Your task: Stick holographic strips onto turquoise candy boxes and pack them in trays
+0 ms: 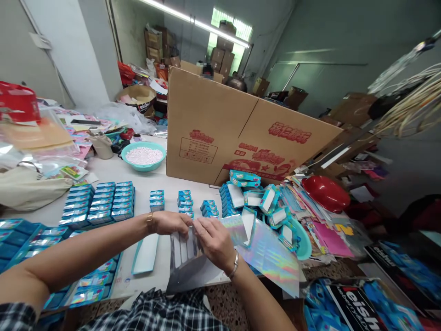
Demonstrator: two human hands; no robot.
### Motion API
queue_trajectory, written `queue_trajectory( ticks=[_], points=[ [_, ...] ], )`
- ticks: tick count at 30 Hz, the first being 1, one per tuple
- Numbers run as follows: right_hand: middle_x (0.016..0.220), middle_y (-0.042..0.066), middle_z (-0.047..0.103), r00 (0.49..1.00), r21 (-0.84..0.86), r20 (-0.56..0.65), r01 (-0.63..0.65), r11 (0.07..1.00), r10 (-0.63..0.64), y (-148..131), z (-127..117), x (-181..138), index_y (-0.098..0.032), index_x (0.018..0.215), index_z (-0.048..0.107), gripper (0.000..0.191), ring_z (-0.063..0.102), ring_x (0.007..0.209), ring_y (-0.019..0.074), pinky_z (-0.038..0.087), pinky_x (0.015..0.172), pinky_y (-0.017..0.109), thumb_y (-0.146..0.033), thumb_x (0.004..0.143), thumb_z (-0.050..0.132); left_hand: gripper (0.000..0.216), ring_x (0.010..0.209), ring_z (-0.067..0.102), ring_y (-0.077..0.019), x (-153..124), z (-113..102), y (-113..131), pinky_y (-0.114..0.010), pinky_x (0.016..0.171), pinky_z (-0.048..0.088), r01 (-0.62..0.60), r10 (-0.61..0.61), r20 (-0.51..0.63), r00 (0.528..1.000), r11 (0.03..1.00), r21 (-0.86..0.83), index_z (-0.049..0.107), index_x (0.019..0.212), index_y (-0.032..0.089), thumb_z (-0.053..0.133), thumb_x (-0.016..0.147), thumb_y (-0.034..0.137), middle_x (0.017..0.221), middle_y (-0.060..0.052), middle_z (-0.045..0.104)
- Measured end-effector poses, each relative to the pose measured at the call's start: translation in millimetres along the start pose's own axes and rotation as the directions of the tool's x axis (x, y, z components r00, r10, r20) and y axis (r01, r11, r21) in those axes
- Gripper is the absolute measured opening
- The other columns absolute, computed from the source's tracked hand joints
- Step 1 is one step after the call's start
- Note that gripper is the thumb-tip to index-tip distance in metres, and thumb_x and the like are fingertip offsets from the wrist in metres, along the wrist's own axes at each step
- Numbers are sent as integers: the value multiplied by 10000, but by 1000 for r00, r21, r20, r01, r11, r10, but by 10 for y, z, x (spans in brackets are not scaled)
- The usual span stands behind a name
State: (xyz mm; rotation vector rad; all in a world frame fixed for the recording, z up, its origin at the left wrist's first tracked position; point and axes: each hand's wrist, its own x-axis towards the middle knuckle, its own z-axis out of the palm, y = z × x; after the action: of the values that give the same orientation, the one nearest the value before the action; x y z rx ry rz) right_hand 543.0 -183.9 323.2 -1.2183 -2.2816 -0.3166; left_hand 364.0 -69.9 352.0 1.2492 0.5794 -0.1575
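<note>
My left hand [172, 224], with a bracelet at the wrist, has its fingers closed at the top edge of a shiny silver sheet [186, 271] at the table's front edge. My right hand [216, 241], wearing a metal bangle, presses its fingers together on the same sheet, right beside the left fingertips. Whether something lies under the fingers is hidden. Just left is a flat white card tray with blue edges [145, 255]. Rainbow-sheen holographic sheets [275, 259] lie right of my right hand. Open blue boxes with white insides [253, 197] are heaped behind them.
Short stacks of blue boxes [185, 198] stand ahead, and bigger stacks [99, 202] at left. A large cardboard carton [213, 133] blocks the far side. A turquoise basin of small pale pieces [144, 156] sits behind; a red basin [325, 193] lies right on stacked papers.
</note>
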Motion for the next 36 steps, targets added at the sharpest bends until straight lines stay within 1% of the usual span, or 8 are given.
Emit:
queue_trajectory(
  ticks=[3,6,13,20,24,27,33,36],
  points=[
    [1258,145,631,994,-52,-69,76,996,-80,3,-95,1,-121,1337,531,429,558,1171,252,488,995,433,-106,908,512,231,595,515,-131,-38,17,70,-236,572,385,27,-26,10,1000,996,-85,663,724,146,618,498,126,644,20,634],
    [1262,151,634,990,-100,-82,102,990,-111,-16,-192,26,-139,1318,552,404,565,1191,253,510,978,436,-107,922,477,292,579,530,-129,-63,17,162,-241,578,405,21,-17,47,999,996,-85,697,778,144,603,503,117,662,14,661],
    [1323,159,595,992,-171,-108,52,984,-71,-149,-302,9,-150,1272,589,375,504,1287,290,509,985,466,-114,929,444,265,539,538,-140,-126,13,333,-244,529,394,-12,15,105,994,1000,-24,699,767,155,568,544,98,623,11,657],
    [1338,168,581,988,-183,-150,-3,983,-24,-240,-376,-26,-156,1253,599,358,469,1322,308,512,972,465,-124,931,446,403,590,605,-181,-148,55,435,-263,535,445,-11,9,141,990,1000,9,727,910,159,557,550,100,650,-8,689],
    [1341,174,577,987,-192,-159,-18,981,-13,-242,-396,-52,-140,1252,602,369,447,1338,321,499,987,468,-104,921,443,423,592,624,-181,-125,68,489,-255,516,464,-15,15,168,986,1000,-1,732,935,161,565,553,97,651,-9,690],
    [1332,168,586,985,-197,-175,-34,980,-1,-232,-397,-76,-152,1244,609,368,461,1327,323,502,977,475,-102,920,443,453,598,638,-183,-112,87,532,-250,509,473,2,2,180,984,1000,-20,728,964,160,559,550,85,648,-7,691],
    [1317,142,601,980,-160,-198,-57,985,24,-185,-415,-120,-188,1287,586,388,492,1301,309,497,977,462,-140,922,464,452,625,655,-183,-72,110,595,-262,563,518,-8,19,179,984,998,-61,719,996,166,568,580,70,645,0,694],
    [1233,134,645,978,-152,-206,-52,987,20,-143,-433,-120,-184,1280,590,391,568,1199,294,496,953,437,-127,908,487,472,603,655,-171,-18,61,602,-247,537,516,-4,17,204,979,998,-62,714,1023,174,573,584,75,683,2,711]
  ],
)
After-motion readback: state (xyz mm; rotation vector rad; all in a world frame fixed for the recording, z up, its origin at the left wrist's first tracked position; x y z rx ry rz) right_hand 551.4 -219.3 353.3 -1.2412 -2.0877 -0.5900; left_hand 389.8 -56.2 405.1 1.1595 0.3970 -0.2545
